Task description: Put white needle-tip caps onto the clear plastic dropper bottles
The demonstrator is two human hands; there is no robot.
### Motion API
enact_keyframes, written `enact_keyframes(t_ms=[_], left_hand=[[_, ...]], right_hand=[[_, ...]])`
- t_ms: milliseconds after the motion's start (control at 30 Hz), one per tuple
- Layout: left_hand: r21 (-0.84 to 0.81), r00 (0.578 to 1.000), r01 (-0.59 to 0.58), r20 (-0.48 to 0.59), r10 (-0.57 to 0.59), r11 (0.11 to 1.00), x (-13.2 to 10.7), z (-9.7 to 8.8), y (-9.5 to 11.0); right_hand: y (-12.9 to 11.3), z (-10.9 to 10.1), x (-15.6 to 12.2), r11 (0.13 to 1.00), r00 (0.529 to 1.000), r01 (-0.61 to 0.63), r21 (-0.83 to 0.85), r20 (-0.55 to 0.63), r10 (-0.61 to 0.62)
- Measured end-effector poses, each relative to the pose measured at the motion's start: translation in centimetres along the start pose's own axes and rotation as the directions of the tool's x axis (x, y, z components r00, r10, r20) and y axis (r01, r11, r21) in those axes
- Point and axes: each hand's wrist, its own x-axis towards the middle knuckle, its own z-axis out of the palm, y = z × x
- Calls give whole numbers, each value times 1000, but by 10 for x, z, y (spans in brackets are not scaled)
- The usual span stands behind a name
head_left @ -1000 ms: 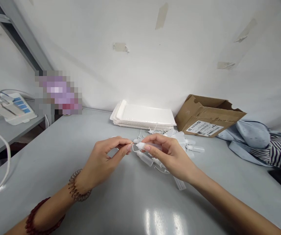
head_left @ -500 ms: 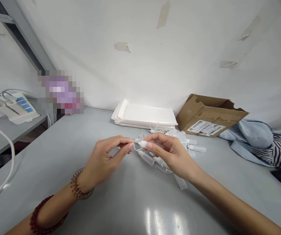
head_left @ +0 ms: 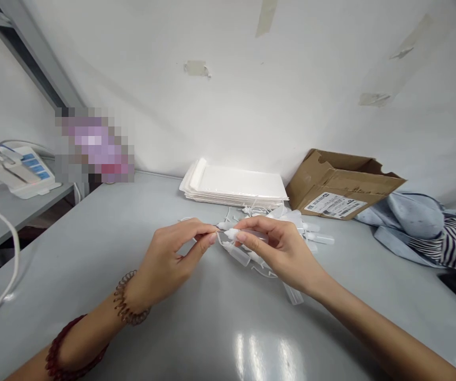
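Note:
My right hand [head_left: 281, 246] is closed on a small translucent bottle with a white pointed top [head_left: 231, 233], its tip turned to the left. Just left of that tip, my left hand [head_left: 180, 246] pinches with thumb and forefinger; a thin dark needle-like tip runs into the pinch, and what else the fingers hold is too small to make out. Beneath and behind my right hand lies a loose pile of similar small bottles [head_left: 238, 255], with thin white strips among them. Part of the pile is hidden by that hand.
White padded envelopes [head_left: 239, 182] are stacked against the wall. A tilted cardboard box [head_left: 335, 185] stands to their right, beside a light blue cloth [head_left: 406, 222] with striped fabric. At far left, a white cable [head_left: 16, 254] hangs near a side shelf holding a white device [head_left: 32, 172].
The view has shifted slightly. Both hands keep nearly the same pose, with the bottle's tip still at my left fingertips. A thin white loop now shows behind my left hand.

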Motion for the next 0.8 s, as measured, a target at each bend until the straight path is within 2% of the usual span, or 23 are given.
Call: enact_keyframes(t_ms=[100,200,300,433,633,800], left_hand=[[57,993,-117,4,117,991,-1,2,-3],[114,976,-217,54,212,969,-3,5,-9],[198,950,-312,92,299,929,-6,8,-14],[332,903,-422,74,423,843,-8,11,-13],[377,894,-435,70,443,818,-10,10,-6],[274,950,-306,23,312,912,-12,8,-4]], right_hand=[[-1,-3,-1,991,999,36,-131,3,-36],[-3,-6,0,972,997,70,-226,34,-64],[-2,-7,0,958,994,107,-267,61,-94],[1,-5,-1,942,986,166,-291,80,-149],[6,-2,-3,947,982,185,-263,86,-168],[2,-4,0,977,993,106,-185,74,-94]])
